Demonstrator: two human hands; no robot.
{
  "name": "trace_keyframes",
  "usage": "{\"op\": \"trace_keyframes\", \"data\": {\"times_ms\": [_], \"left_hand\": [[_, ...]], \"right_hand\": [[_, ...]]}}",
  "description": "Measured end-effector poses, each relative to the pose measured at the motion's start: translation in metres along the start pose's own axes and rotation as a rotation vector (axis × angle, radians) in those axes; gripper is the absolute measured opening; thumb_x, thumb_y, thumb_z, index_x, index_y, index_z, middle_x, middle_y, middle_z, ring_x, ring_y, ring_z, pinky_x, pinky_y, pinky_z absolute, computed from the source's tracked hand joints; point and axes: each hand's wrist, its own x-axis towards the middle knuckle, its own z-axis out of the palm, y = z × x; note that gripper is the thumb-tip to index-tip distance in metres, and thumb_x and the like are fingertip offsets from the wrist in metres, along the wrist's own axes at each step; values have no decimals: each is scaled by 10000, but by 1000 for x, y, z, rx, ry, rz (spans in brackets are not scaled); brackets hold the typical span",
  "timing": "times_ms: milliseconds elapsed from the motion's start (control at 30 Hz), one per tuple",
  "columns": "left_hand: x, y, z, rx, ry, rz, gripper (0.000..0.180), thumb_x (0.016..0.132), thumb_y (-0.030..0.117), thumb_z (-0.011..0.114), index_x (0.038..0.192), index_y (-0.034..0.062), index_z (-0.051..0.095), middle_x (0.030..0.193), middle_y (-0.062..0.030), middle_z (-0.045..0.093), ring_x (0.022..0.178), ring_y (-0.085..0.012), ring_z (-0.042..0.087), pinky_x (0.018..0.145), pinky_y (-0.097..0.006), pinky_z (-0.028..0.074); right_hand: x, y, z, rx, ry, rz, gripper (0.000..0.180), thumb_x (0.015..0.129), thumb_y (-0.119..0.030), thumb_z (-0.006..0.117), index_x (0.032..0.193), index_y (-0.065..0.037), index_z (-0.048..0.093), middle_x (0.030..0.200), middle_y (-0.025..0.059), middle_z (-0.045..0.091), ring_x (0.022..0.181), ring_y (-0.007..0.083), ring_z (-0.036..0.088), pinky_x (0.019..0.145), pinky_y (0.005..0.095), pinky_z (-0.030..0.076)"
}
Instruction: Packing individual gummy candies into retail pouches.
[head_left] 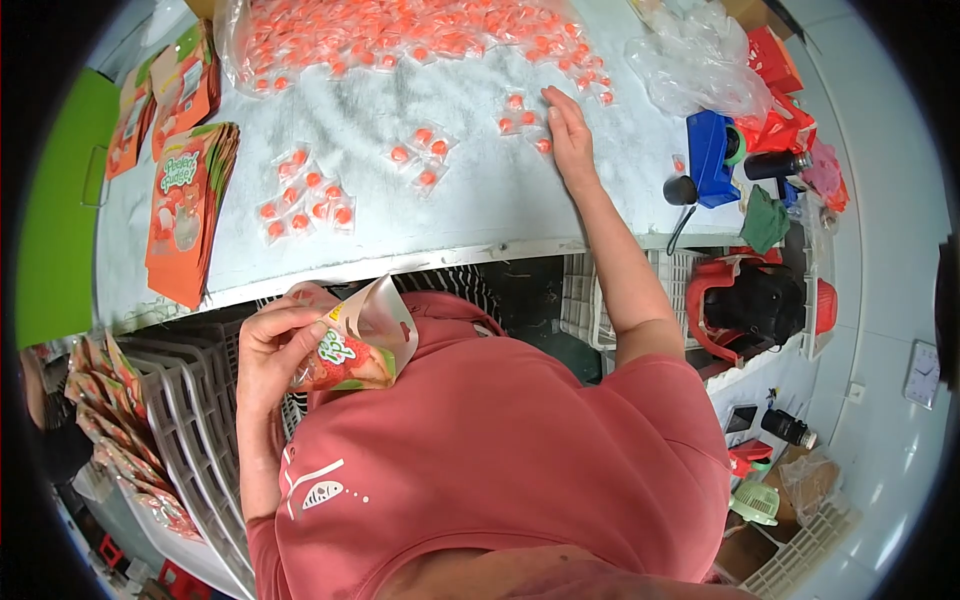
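Note:
My left hand (275, 345) is closed on a stand-up pouch (362, 362) in front of my body, just below the table's front edge. The pouch has a silvery inside, a fruit picture and a mouth that gapes. On the table my right hand (570, 138) rests with fingers stretched out and nothing held. Beside its fingers lies a small group of clear-wrapped orange-red candies (517, 122). Two more groups sit farther left: a few candies (428, 160) in the middle and a larger cluster (305, 195) near the front edge.
A large heap of wrapped candies (400, 35) covers the far side of the white table (400, 245). Stacked flat pouches (185, 210) lie at the left. A blue tape dispenser (712, 160), dark bottle (775, 165) and plastic bags (695, 60) stand right. Filled pouches (125, 430) sit by crates (190, 420) below.

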Motion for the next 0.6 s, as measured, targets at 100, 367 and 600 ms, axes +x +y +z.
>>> {"op": "trace_keyframes", "data": {"times_ms": [100,367,600], "left_hand": [[2,4,5,10,-16,2,158,819,-84,704,965,-33,737,864,-32,640,789,-90,601,701,-220,473],[6,-2,4,-16,-58,-19,170,812,-89,698,970,-41,737,949,-82,698,930,-169,645,813,-279,505],[7,-11,7,-89,-25,-21,146,822,-65,708,957,-21,745,935,-49,662,862,-114,610,761,-243,487]], "right_hand": [[1,-3,2,-74,-56,-8,362,1009,-176,495,1328,-29,584,1409,150,522,1356,263,442,1131,358,326],[2,-5,17,-347,-183,-79,458,932,-276,634,1344,-83,575,1452,185,472,1332,339,453,1103,395,366],[-6,-44,69,-444,-288,-285,534,869,-335,702,1337,-106,582,1413,172,497,1259,333,503,1054,409,398]]}}
